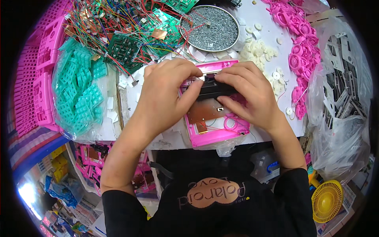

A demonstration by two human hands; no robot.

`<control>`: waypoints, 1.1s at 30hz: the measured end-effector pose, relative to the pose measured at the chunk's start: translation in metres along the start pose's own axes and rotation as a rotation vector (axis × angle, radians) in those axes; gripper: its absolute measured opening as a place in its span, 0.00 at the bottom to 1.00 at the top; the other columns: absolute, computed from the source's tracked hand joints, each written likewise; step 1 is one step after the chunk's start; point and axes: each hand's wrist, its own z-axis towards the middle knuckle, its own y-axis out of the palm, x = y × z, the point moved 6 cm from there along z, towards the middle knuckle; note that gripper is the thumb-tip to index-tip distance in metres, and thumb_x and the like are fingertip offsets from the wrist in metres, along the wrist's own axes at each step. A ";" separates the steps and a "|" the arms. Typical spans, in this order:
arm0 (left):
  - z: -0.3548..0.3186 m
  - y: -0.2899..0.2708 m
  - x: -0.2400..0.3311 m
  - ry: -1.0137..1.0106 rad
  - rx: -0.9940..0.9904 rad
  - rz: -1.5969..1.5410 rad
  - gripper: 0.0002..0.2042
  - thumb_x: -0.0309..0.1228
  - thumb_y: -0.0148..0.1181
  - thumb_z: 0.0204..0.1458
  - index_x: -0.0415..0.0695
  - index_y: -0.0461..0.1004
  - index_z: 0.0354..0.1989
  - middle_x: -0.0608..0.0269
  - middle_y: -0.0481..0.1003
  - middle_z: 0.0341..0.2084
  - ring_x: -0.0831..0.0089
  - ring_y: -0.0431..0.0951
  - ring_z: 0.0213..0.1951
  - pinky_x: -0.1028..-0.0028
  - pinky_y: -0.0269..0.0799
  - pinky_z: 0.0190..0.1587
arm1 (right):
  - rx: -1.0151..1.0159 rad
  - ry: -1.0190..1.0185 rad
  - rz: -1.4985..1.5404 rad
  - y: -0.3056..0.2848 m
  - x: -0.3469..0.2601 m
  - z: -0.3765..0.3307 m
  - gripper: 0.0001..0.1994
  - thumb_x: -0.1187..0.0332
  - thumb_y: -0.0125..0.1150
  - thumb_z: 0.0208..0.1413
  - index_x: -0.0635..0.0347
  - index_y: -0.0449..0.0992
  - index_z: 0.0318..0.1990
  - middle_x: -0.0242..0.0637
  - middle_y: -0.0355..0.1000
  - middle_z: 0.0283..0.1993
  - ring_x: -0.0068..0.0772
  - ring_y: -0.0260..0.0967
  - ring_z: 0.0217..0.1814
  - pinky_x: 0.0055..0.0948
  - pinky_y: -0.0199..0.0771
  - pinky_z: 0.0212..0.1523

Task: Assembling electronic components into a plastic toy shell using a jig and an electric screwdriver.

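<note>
Both hands are down on the pink plastic housing at the near edge of the white table, and this looks like a fitting step: the left hand and right hand pinch a black rectangular part from either side, fingers closed on it, pressing it into the housing above a brown board. Next, I'd judge, it needs squaring up and seating evenly. Around them it's crowded: a round tray of small screws behind, green circuit boards with tangled wires, a bag of teal keypads to the left, pink rings and white discs to the right. Nothing blocks the hands.
</note>
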 end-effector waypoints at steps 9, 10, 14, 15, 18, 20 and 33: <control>0.022 -0.002 0.004 0.051 -0.249 0.073 0.06 0.28 0.63 0.54 0.37 0.77 0.33 0.53 0.75 0.28 0.54 0.76 0.31 0.59 0.69 0.35 | -0.027 -0.057 -0.006 0.004 0.002 -0.001 0.24 0.74 0.76 0.39 0.62 0.78 0.49 0.43 0.75 0.48 0.50 0.72 0.49 0.43 0.75 0.50; 0.023 -0.001 0.003 0.047 -0.273 0.078 0.06 0.28 0.63 0.54 0.36 0.77 0.32 0.52 0.74 0.28 0.53 0.76 0.31 0.59 0.69 0.35 | -0.041 -0.057 -0.010 0.004 0.001 0.001 0.24 0.74 0.76 0.39 0.62 0.78 0.49 0.43 0.75 0.48 0.50 0.71 0.49 0.43 0.75 0.50; 0.024 0.001 0.005 0.096 -0.229 0.119 0.05 0.27 0.63 0.54 0.38 0.76 0.34 0.54 0.73 0.29 0.53 0.75 0.34 0.60 0.68 0.37 | -0.115 -0.031 -0.042 0.004 -0.006 0.006 0.24 0.74 0.75 0.39 0.61 0.77 0.48 0.43 0.73 0.48 0.49 0.71 0.49 0.43 0.76 0.49; 0.023 0.000 0.009 0.130 -0.206 0.154 0.05 0.27 0.62 0.55 0.38 0.76 0.34 0.55 0.72 0.29 0.54 0.75 0.35 0.61 0.67 0.37 | -0.129 -0.020 -0.048 0.003 -0.009 0.008 0.24 0.74 0.75 0.39 0.61 0.77 0.48 0.43 0.73 0.48 0.49 0.71 0.49 0.43 0.76 0.49; 0.019 0.001 0.011 0.200 -0.160 0.213 0.04 0.26 0.62 0.56 0.39 0.74 0.36 0.56 0.71 0.31 0.55 0.74 0.36 0.62 0.66 0.39 | -0.159 0.017 -0.065 -0.001 -0.018 0.017 0.23 0.74 0.74 0.39 0.61 0.77 0.47 0.43 0.72 0.48 0.49 0.71 0.50 0.42 0.76 0.49; 0.016 0.003 0.010 0.204 -0.124 0.192 0.04 0.26 0.61 0.56 0.39 0.74 0.36 0.56 0.71 0.32 0.55 0.73 0.36 0.62 0.66 0.39 | -0.146 0.019 -0.088 -0.002 -0.022 0.018 0.23 0.75 0.74 0.39 0.61 0.77 0.47 0.43 0.72 0.48 0.49 0.71 0.50 0.42 0.77 0.49; 0.022 0.003 -0.004 -0.027 -0.187 -0.059 0.08 0.28 0.64 0.56 0.35 0.76 0.34 0.59 0.71 0.26 0.69 0.72 0.28 0.70 0.67 0.31 | -0.121 -0.005 -0.082 -0.001 -0.025 0.020 0.24 0.76 0.73 0.39 0.64 0.76 0.49 0.44 0.72 0.47 0.50 0.71 0.50 0.42 0.76 0.48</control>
